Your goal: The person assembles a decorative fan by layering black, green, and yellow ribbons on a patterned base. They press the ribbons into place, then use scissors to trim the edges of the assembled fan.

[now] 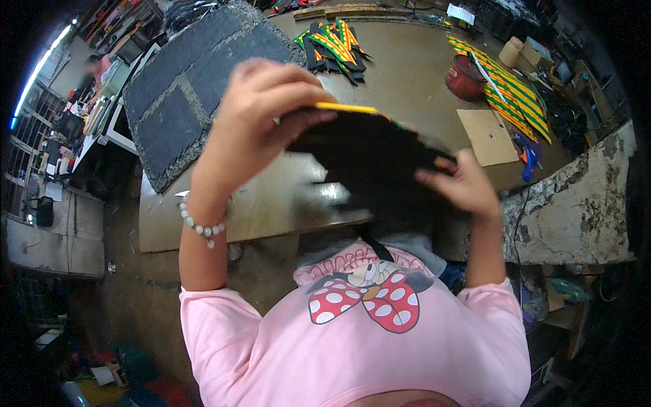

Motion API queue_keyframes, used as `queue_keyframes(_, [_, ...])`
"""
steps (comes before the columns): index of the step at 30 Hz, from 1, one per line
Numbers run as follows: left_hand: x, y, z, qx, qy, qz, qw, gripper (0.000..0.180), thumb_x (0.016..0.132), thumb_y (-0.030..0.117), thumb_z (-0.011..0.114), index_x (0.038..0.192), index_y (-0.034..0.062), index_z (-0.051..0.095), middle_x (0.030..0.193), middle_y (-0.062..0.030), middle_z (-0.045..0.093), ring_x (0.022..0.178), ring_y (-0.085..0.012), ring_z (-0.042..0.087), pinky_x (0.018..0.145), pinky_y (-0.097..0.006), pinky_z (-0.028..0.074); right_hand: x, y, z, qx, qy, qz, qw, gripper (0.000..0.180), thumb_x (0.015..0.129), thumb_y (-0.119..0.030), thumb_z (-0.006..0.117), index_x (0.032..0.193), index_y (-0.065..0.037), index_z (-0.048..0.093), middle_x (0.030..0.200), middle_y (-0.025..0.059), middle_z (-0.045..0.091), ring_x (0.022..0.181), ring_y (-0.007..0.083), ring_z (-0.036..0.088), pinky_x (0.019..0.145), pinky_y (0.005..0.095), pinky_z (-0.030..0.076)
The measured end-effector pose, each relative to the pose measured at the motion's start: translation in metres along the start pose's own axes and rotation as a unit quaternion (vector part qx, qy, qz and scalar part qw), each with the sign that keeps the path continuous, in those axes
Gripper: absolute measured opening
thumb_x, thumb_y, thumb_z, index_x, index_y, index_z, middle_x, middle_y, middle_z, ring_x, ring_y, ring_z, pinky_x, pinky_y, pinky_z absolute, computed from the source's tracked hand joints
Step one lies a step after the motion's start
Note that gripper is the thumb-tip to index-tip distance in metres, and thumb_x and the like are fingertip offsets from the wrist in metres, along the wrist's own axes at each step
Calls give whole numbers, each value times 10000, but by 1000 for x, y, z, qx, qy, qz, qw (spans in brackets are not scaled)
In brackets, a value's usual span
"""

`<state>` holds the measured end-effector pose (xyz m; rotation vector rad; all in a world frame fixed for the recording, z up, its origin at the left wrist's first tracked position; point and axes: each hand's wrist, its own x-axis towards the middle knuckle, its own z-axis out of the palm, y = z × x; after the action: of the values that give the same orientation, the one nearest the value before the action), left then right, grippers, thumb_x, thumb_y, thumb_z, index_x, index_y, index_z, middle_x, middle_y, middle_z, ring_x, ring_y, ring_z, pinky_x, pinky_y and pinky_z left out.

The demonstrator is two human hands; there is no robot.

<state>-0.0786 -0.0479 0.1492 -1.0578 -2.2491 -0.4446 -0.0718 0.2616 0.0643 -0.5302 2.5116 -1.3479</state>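
Both my hands hold up a dark, floppy bundle of black strips (369,152) with a yellow edge showing along its top. My left hand (271,102), with a beaded bracelet on its wrist, has its fingers curled over the bundle's upper left end. At the opposite end, my right hand (461,182) pinches it between thumb and fingers. Motion blurs the bundle's lower edge, so the separate pieces cannot be told apart. Beyond it on the table lies a loose pile of black strips with yellow, green and red stripes (332,46).
A large dark slab (183,88) with rough seams covers the table's left part. At the right are a red pot (465,78), striped sheets (508,88), a piece of cardboard (486,138) and a blue glue gun (529,156). Another person (98,68) is far left.
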Motion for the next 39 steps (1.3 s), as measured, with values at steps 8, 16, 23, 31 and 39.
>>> queue_keyframes(8, [-103, -16, 47, -28, 75, -166, 983, 296, 762, -19, 677, 1009, 126, 753, 1069, -38, 705, 1114, -271, 609, 1018, -435, 414, 1, -17, 41, -352, 180, -253, 883, 550, 764, -6, 626, 1309, -55, 575, 1343, 189, 556, 1279, 353, 508, 1104, 464, 375])
queue_keyframes(16, [-133, 15, 108, -83, 47, -360, 928, 398, 839, -92, 500, 1178, 35, 666, 1269, -170, 619, 1278, -350, 521, 1098, -448, 377, 10, 33, 78, -82, 18, -177, 981, 594, 957, -265, 591, 1429, 38, 393, 1493, 241, 382, 1400, 382, 355, 1145, 437, 301])
queue_keyframes(23, [-92, 57, 195, -14, -212, -244, 946, 610, 1000, 422, 426, 1486, 58, 361, 1567, -184, 286, 1462, -344, 241, 1183, -490, 165, 30, 90, 77, -377, 48, -33, 924, 680, 1003, -464, 407, 1504, -14, 306, 1578, 171, 271, 1467, 335, 236, 1185, 533, 132])
queue_keyframes(31, [-101, 58, 201, 2, -215, -249, 945, 619, 979, 434, 456, 1485, 86, 378, 1555, -155, 322, 1448, -307, 283, 1182, -489, 169, 48, 72, 84, -368, 14, -15, 930, 639, 1022, -472, 361, 1532, -96, 278, 1595, 163, 227, 1475, 330, 209, 1170, 578, 127])
queue_keyframes(39, [-88, 52, 184, -27, -226, -234, 945, 596, 951, 381, 542, 1446, 71, 422, 1494, -168, 393, 1374, -340, 372, 1136, -499, 259, 106, 93, 30, -206, 110, -110, 966, 359, 918, -228, 605, 1218, -34, 640, 1238, 198, 584, 1168, 343, 536, 1029, 392, 412])
